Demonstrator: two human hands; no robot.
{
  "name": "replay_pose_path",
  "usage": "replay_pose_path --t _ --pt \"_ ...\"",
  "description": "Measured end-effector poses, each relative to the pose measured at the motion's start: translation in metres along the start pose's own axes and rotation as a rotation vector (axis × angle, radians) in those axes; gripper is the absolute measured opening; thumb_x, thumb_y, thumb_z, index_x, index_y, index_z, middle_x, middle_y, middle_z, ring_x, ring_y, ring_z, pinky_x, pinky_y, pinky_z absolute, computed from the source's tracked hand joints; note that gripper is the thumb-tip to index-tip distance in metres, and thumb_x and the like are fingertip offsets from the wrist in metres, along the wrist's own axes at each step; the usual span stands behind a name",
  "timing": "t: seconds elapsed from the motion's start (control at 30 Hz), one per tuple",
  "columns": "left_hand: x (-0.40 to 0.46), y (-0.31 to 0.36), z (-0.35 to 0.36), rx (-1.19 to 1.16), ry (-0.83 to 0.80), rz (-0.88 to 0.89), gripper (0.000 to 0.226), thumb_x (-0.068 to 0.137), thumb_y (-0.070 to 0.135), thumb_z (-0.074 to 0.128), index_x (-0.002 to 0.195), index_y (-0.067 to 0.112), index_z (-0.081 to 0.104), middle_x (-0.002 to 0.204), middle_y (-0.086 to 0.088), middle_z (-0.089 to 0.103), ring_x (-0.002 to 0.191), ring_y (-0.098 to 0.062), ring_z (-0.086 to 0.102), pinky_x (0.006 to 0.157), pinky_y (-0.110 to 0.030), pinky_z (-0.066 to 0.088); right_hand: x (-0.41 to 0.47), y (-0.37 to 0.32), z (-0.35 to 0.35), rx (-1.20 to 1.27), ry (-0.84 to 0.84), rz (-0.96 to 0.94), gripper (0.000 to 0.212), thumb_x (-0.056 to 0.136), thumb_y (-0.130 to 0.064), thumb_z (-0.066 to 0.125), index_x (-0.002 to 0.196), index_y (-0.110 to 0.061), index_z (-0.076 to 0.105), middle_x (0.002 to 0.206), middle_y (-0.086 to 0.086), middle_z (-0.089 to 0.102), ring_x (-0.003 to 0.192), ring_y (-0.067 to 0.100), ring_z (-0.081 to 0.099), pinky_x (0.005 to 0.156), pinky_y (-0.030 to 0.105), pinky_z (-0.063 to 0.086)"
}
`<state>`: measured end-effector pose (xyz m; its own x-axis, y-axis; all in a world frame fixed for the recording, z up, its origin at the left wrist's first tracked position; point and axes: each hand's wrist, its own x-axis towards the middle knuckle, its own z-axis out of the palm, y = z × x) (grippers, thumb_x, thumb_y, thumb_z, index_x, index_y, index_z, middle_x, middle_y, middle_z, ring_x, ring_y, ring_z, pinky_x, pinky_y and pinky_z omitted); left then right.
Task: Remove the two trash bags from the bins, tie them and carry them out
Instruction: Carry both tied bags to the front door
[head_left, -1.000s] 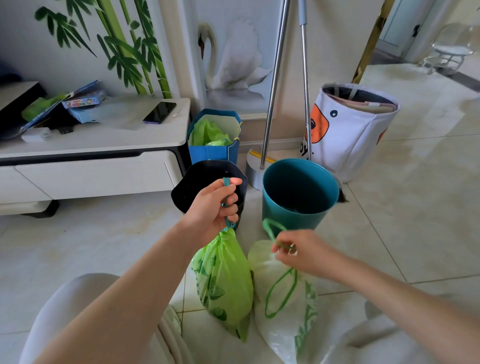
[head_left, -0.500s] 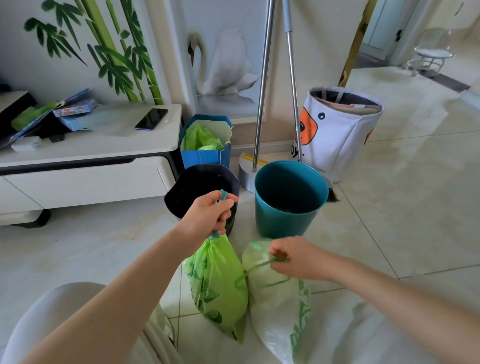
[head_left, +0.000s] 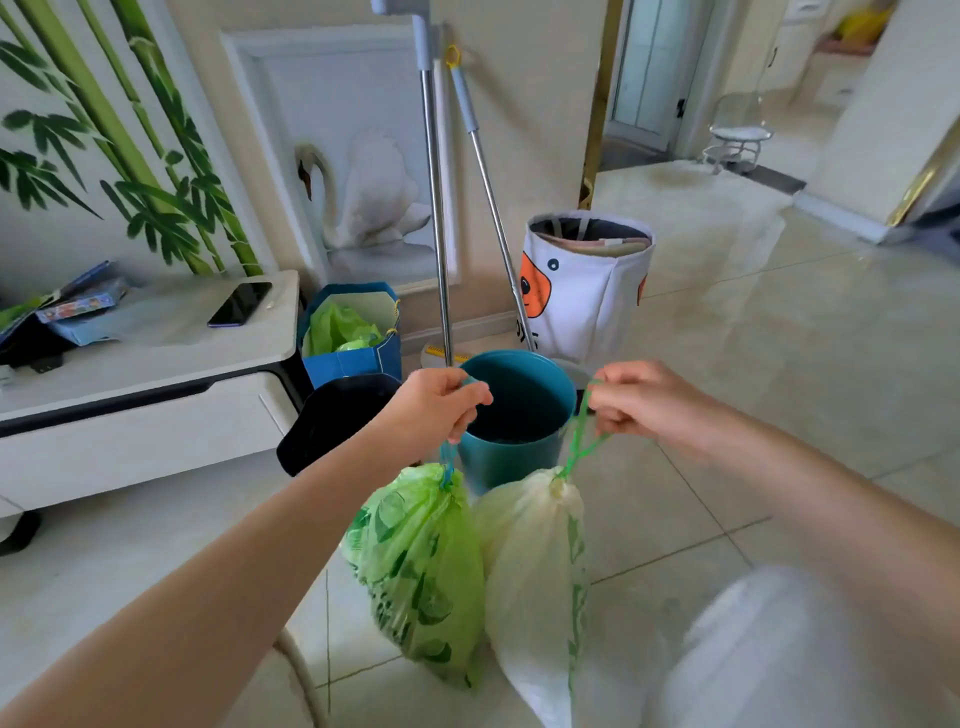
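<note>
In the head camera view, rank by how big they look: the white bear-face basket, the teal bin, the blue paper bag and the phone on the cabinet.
Largest to smallest as they appear:
1. White bear-face basket
2. Teal bin, though hands and bags hide part of it and it sits nearer the camera, so first and second are unsure
3. Blue paper bag
4. Phone

Glossy cream tiled floor (head_left: 779, 364) reflects daylight. Painted green bamboo mural wall (head_left: 130, 156) stands behind a low white cabinet (head_left: 145, 426); an open doorway (head_left: 649, 78) lies beyond.
</note>
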<state>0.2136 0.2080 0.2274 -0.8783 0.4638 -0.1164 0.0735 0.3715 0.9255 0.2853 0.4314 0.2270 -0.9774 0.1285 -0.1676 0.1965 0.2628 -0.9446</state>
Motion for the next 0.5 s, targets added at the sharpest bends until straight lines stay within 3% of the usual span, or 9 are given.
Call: replay_pose_path --t 0.2,0.33,0.5 --pt "0.019 0.052 0.040 0.047 -0.057 0.126 0.022 0.096 0.014 0.050 0.086 0.000 0.063 0.053 -0.004 0.051 0.040 -0.005 0.042 0.045 -0.008 0.037 -0.020 -0.012 -0.053 -0.052 0.169 -0.086 0.034 0.079 -0.007 0.058 0.047 -0.018 0.056 0.055 0.004 0.058 0.066 0.021 0.058 0.078 0.043 0.050" --pt "0.038 0.068 0.076 -0.032 -0.122 0.129 0.022 0.095 0.012 0.050 0.077 0.005 0.062 0.054 -0.003 0.056 0.044 -0.011 0.045 0.047 -0.012 0.039 -0.024 -0.005 -0.084 -0.129 0.280 -0.150 0.019 0.082 -0.006 0.060 0.063 -0.006 0.061 0.062 0.008 0.064 0.066 0.019 0.059 0.077 0.038 0.052" --pt "0.076 0.087 0.133 -0.133 -0.225 0.108 0.019 0.095 0.009 0.051 0.090 -0.005 0.063 0.064 -0.007 0.059 0.054 -0.018 0.048 0.057 -0.021 0.045 -0.016 0.018 -0.136 -0.150 0.397 -0.159 0.019 0.082 -0.004 0.062 0.076 0.013 0.057 0.066 0.015 0.065 0.064 0.020 0.058 0.072 0.035 0.051"
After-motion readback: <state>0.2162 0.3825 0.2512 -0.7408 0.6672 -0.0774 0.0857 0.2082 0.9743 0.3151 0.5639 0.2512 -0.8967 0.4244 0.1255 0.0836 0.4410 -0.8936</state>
